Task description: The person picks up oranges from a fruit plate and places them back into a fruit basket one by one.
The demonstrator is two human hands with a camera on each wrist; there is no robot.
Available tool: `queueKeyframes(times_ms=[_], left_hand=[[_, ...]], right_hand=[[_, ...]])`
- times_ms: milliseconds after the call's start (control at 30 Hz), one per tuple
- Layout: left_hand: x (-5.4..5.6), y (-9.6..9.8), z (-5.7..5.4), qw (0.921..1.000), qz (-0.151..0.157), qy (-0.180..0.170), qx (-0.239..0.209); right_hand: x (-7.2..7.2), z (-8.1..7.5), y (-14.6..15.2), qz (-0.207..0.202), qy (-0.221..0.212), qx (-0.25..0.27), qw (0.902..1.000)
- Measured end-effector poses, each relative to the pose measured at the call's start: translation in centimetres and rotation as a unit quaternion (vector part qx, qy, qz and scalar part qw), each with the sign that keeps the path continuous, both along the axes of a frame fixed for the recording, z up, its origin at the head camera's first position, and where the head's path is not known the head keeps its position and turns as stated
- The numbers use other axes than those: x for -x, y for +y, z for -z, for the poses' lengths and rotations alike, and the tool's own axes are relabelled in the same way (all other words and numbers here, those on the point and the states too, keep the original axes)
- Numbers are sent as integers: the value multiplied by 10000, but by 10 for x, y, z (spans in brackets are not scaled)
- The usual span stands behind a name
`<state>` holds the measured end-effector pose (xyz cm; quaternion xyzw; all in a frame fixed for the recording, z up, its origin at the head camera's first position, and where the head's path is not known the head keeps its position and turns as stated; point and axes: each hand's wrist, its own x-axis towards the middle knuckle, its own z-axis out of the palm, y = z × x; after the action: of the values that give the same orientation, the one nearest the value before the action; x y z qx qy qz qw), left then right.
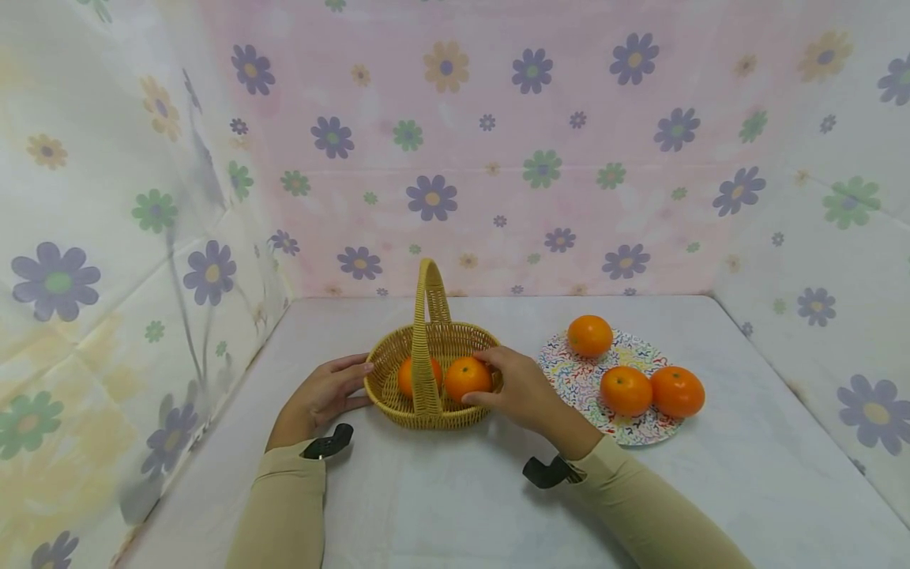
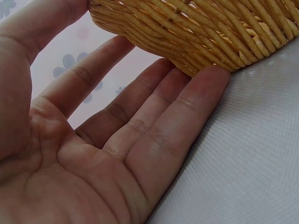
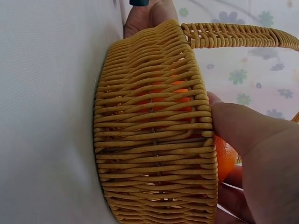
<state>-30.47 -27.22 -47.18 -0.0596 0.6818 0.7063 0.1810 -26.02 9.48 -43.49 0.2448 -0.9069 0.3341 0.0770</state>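
A yellow woven basket (image 1: 426,419) with a tall arched handle stands on the table. My left hand (image 1: 330,391) is at the basket's left side. In the left wrist view, its nearly straight fingers (image 2: 161,135) touch the wicker wall, and the palm holds nothing. Over the right rim reaches my right hand (image 1: 522,387), gripping an orange (image 1: 465,379) inside the basket between thumb and fingers. Another orange (image 1: 407,378) lies in the basket, partly behind the handle. In the right wrist view the wicker wall hides most of the gripped orange (image 3: 225,158).
To the right of the basket lies a round plate (image 1: 562,379) with a multicoloured pattern. It bears a far orange (image 1: 590,336), a middle orange (image 1: 626,390) and a right orange (image 1: 678,391) at its edge. Flowered cloth walls (image 1: 483,146) enclose the white-covered table (image 1: 426,506).
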Motion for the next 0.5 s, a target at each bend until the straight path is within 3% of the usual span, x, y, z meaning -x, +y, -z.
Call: queueKeyframes(times_ms=[500], left_hand=[[0,0,-1,10000,27,-32,-36]], right_hand=[[0,3,-1,-12,-114,-122,9999]])
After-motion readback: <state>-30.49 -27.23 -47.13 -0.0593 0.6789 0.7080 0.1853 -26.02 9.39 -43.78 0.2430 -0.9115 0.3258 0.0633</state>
